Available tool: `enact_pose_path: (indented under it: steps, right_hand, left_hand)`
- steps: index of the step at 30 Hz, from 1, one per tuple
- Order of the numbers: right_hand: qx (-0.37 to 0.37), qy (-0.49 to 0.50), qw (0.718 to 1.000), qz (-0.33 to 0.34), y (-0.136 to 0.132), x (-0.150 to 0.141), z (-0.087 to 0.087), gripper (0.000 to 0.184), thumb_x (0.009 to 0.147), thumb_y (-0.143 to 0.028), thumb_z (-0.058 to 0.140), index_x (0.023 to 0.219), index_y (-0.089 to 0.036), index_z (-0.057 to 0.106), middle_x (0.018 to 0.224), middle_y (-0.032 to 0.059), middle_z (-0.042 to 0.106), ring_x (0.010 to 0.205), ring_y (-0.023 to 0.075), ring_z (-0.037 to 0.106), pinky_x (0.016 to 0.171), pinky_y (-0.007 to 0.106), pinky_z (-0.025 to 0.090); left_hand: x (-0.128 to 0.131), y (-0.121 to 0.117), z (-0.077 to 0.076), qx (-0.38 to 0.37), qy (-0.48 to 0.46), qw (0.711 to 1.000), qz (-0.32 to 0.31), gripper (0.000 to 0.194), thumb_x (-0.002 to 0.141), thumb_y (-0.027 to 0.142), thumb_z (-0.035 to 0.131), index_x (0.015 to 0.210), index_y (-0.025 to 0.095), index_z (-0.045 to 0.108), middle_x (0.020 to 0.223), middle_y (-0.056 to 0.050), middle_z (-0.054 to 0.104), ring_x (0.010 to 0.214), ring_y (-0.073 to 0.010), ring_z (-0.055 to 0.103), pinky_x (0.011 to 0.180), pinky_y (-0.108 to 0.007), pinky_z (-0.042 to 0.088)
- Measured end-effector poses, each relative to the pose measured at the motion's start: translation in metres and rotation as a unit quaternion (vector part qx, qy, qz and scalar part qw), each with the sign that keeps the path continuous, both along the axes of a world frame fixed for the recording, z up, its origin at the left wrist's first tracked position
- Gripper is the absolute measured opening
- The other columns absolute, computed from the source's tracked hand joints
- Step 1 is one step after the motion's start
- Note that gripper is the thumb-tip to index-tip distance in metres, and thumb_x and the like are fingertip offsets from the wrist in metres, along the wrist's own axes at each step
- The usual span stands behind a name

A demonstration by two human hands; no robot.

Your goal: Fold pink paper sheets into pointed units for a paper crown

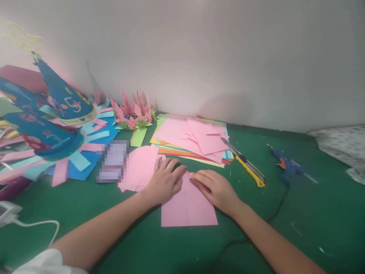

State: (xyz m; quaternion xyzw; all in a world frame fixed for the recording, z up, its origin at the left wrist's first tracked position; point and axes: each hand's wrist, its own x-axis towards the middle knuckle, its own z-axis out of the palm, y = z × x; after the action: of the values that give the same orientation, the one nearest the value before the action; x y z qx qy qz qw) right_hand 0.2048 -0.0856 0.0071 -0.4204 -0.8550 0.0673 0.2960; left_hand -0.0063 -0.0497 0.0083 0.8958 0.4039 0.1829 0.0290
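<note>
A pink sheet of paper (187, 211) lies on the green table in front of me, its top part folded to a point. My left hand (167, 179) rests over its upper left side, fingers bent, with the index fingertip on the fold at the top. From the other side, my right hand (216, 188) pinches the folded upper right edge between thumb and fingers. The two hands' fingertips almost meet at the peak. Just left of my left hand are loose pink paper pieces (139, 167), partly covered by it.
Behind my hands lies a stack of coloured paper (182, 133). A yellow box cutter (248, 167) and a blue glue gun (288, 163) with a cord are at right. At left stand blue cone hats (62, 91), a folded pink paper flower (134, 110), a blurred phone (112, 161) and a white charger (8, 213).
</note>
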Motion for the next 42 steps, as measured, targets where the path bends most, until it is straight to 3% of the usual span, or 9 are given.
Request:
enact_pose_path:
  steps: [10, 15, 20, 22, 27, 31, 35, 39, 42]
  right_hand:
    - [-0.049, -0.024, 0.995, 0.079, 0.001, 0.0, 0.008, 0.012, 0.09, -0.029, 0.05, 0.092, -0.019, 0.057, 0.092, 0.0075, 0.066, 0.09, 0.0201, 0.059, 0.082, 0.038, 0.05]
    - [-0.017, -0.04, 0.995, 0.089, 0.001, -0.002, 0.007, 0.017, 0.092, -0.015, 0.042, 0.092, -0.019, 0.059, 0.095, 0.0076, 0.066, 0.089, 0.0187, 0.057, 0.082, 0.037, 0.049]
    - [-0.05, -0.058, 0.994, 0.075, 0.005, -0.004, 0.013, 0.019, 0.091, -0.013, 0.042, 0.09, -0.018, 0.06, 0.092, 0.008, 0.064, 0.086, 0.0185, 0.057, 0.076, 0.034, 0.048]
    - [-0.085, -0.079, 0.991, 0.069, 0.009, -0.007, 0.022, 0.017, 0.09, -0.013, 0.044, 0.086, -0.018, 0.06, 0.087, 0.0067, 0.063, 0.082, 0.0182, 0.057, 0.074, 0.033, 0.048]
    - [-0.162, -0.11, 0.98, 0.019, 0.022, -0.016, 0.033, 0.009, 0.084, -0.011, 0.053, 0.08, -0.018, 0.058, 0.079, 0.0033, 0.061, 0.072, 0.0155, 0.057, 0.06, 0.026, 0.044]
    - [-0.125, -0.061, 0.99, -0.024, 0.022, -0.022, 0.016, 0.011, 0.089, -0.015, 0.048, 0.087, -0.018, 0.059, 0.082, 0.0041, 0.061, 0.076, 0.0161, 0.058, 0.065, 0.028, 0.044]
    - [-0.082, -0.056, 0.995, -0.022, 0.017, -0.025, 0.001, 0.021, 0.094, -0.02, 0.04, 0.099, -0.019, 0.061, 0.082, 0.0047, 0.058, 0.073, 0.0155, 0.055, 0.064, 0.027, 0.043]
    - [-0.039, -0.109, 0.993, 0.008, 0.018, -0.023, -0.001, 0.027, 0.096, -0.022, 0.037, 0.107, -0.021, 0.062, 0.077, 0.004, 0.053, 0.069, 0.0156, 0.048, 0.059, 0.027, 0.038]
    - [-0.025, -0.12, 0.992, 0.042, 0.02, -0.02, -0.001, 0.027, 0.094, -0.019, 0.039, 0.11, -0.021, 0.061, 0.086, 0.0066, 0.057, 0.076, 0.0171, 0.048, 0.065, 0.03, 0.04]
  left_hand:
    - [0.001, 0.002, 0.001, -0.032, -0.019, 0.997, -0.063, 0.02, 0.09, 0.022, 0.045, 0.103, 0.024, 0.06, 0.109, -0.002, 0.059, 0.11, -0.0215, 0.044, 0.103, -0.045, 0.022]
    - [-0.003, 0.004, 0.004, -0.056, -0.015, 0.995, -0.079, 0.02, 0.09, 0.027, 0.047, 0.105, 0.024, 0.061, 0.108, -0.004, 0.06, 0.106, -0.0224, 0.045, 0.099, -0.043, 0.025]
    - [-0.01, 0.002, 0.008, -0.109, -0.035, 0.988, -0.099, 0.056, 0.073, 0.057, 0.063, 0.117, 0.023, 0.055, 0.115, -0.007, 0.057, 0.104, -0.0263, 0.046, 0.095, -0.044, 0.031]
    - [-0.012, 0.0, 0.007, -0.115, -0.052, 0.988, -0.093, 0.06, 0.07, 0.054, 0.067, 0.118, 0.021, 0.052, 0.117, -0.008, 0.056, 0.105, -0.027, 0.047, 0.094, -0.044, 0.033]
    - [-0.013, -0.001, 0.001, -0.13, -0.138, 0.98, -0.063, 0.031, 0.081, 0.02, 0.053, 0.111, 0.018, 0.05, 0.104, -0.008, 0.061, 0.095, -0.0207, 0.055, 0.084, -0.036, 0.045]
    - [-0.016, 0.001, 0.004, -0.154, -0.205, 0.966, 0.015, 0.023, 0.083, 0.018, 0.047, 0.106, 0.018, 0.05, 0.084, -0.003, 0.06, 0.072, -0.0146, 0.057, 0.068, -0.029, 0.048]
    - [-0.022, 0.006, 0.005, -0.203, -0.249, 0.944, 0.082, 0.021, 0.08, 0.02, 0.051, 0.101, 0.018, 0.05, 0.078, 0.0, 0.057, 0.065, -0.0115, 0.055, 0.059, -0.025, 0.047]
    - [-0.028, 0.011, 0.003, -0.242, -0.294, 0.919, 0.097, 0.022, 0.079, 0.019, 0.052, 0.101, 0.019, 0.049, 0.08, 0.0, 0.057, 0.066, -0.0098, 0.056, 0.057, -0.021, 0.046]
    - [-0.029, 0.012, -0.001, -0.257, -0.308, 0.911, 0.091, 0.024, 0.078, 0.018, 0.054, 0.102, 0.019, 0.049, 0.076, 0.002, 0.056, 0.062, -0.0084, 0.055, 0.055, -0.02, 0.045]
